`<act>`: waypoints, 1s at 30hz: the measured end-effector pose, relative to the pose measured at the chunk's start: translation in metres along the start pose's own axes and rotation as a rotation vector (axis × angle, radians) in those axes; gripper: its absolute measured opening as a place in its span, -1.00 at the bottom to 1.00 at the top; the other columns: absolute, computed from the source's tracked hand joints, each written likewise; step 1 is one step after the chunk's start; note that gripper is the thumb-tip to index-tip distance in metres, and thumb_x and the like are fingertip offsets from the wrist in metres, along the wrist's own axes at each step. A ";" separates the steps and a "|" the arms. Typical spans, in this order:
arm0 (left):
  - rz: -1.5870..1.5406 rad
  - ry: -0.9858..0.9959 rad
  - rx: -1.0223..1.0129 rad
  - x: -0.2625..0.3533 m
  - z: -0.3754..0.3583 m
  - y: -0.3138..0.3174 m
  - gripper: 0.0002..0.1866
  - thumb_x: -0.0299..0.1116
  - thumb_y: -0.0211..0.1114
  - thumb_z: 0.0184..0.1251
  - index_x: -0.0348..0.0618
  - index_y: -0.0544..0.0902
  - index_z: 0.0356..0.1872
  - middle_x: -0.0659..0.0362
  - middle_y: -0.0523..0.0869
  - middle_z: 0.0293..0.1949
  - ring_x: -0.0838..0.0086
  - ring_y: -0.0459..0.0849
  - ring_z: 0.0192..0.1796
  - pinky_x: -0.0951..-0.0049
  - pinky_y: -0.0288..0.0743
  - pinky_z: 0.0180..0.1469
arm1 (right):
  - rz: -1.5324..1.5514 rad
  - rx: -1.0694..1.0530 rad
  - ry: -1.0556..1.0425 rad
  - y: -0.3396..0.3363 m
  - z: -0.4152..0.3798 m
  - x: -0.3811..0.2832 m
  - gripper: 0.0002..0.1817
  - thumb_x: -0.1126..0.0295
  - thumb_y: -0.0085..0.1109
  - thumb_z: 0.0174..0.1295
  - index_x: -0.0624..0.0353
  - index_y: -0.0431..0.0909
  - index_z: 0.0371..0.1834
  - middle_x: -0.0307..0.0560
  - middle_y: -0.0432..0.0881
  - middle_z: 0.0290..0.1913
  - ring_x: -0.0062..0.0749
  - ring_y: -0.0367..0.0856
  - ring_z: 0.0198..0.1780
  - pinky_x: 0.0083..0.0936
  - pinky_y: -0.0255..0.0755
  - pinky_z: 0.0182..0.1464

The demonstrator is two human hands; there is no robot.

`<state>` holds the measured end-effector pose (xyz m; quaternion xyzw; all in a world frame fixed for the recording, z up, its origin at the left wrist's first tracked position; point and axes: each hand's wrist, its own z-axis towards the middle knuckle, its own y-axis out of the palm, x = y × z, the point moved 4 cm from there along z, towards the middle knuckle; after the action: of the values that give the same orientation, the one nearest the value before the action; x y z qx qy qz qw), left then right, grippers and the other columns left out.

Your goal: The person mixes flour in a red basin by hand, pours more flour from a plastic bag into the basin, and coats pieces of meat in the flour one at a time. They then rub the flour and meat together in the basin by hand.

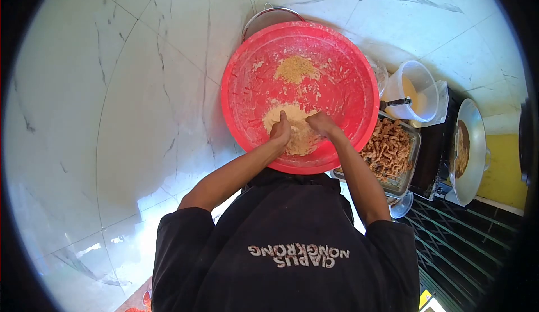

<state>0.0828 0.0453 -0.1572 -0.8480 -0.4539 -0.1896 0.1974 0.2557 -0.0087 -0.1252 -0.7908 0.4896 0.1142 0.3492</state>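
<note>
Hands (300, 126) pressed into pale crumbly dough (295, 129), red basin (247, 82).

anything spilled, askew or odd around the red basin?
Nothing spilled. Both hands, left hand and right hand, press into the dough inside the red basin. A separate crumb heap and flour smears stay within it. The tray of fried pieces sits partly under the basin's rim.

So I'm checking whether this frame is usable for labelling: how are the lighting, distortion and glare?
Head view: strong fisheye, with a black vignette at the corners and floor tile lines bowed; bright daylight glares off the marble floor at left; the red basin and both hands in the dough are evenly lit and sharp; the stove area at right is darker.
</note>
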 end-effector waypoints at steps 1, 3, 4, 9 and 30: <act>0.060 0.001 0.020 0.004 0.001 -0.003 -0.11 0.33 -0.27 0.55 -0.45 0.57 0.20 -0.20 0.68 0.10 0.06 0.67 0.15 0.18 0.49 0.22 | -0.061 -0.004 -0.027 0.004 0.011 0.007 -0.51 0.10 0.02 0.34 0.42 0.63 -0.10 0.16 0.68 -0.14 -0.03 0.69 -0.22 -0.08 0.62 -0.26; -0.113 -0.010 -0.030 -0.032 0.056 0.019 -0.10 0.34 -0.27 0.54 -0.44 0.59 0.19 -0.22 0.67 0.14 0.03 0.65 0.21 0.16 0.46 0.26 | -0.057 0.028 0.000 0.016 0.025 0.019 -0.51 0.10 0.01 0.37 0.42 0.61 -0.10 0.09 0.67 -0.14 -0.06 0.66 -0.26 -0.06 0.61 -0.29; -0.172 -0.034 -0.071 -0.036 0.066 0.029 -0.10 0.35 -0.27 0.54 -0.43 0.59 0.19 -0.23 0.66 0.16 0.01 0.64 0.23 0.15 0.45 0.26 | 0.009 0.062 0.055 0.022 0.026 0.020 -0.51 0.10 0.00 0.38 0.42 0.61 -0.11 0.08 0.66 -0.15 -0.07 0.65 -0.28 -0.06 0.61 -0.29; -0.088 -0.059 -0.043 0.002 0.001 0.037 -0.10 0.35 -0.29 0.54 -0.42 0.62 0.17 -0.26 0.66 0.16 -0.06 0.63 0.25 0.08 0.46 0.25 | 0.357 0.019 0.104 0.029 0.000 -0.013 -0.48 0.04 -0.03 0.43 0.39 0.63 -0.16 0.05 0.66 -0.19 -0.16 0.63 -0.30 -0.13 0.61 -0.24; 0.056 0.009 0.079 -0.001 -0.001 0.012 -0.30 0.11 -0.12 0.54 -0.44 0.59 0.14 -0.20 0.70 0.06 0.06 0.71 0.09 0.07 0.56 0.08 | 0.087 0.180 -0.024 -0.005 0.008 0.002 -0.42 0.01 -0.05 0.46 0.44 0.66 -0.10 0.29 0.72 -0.25 -0.08 0.78 -0.25 -0.17 0.64 -0.27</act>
<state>0.0921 0.0383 -0.1585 -0.8511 -0.4363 -0.1696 0.2377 0.2625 -0.0037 -0.1302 -0.7330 0.5273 0.0944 0.4192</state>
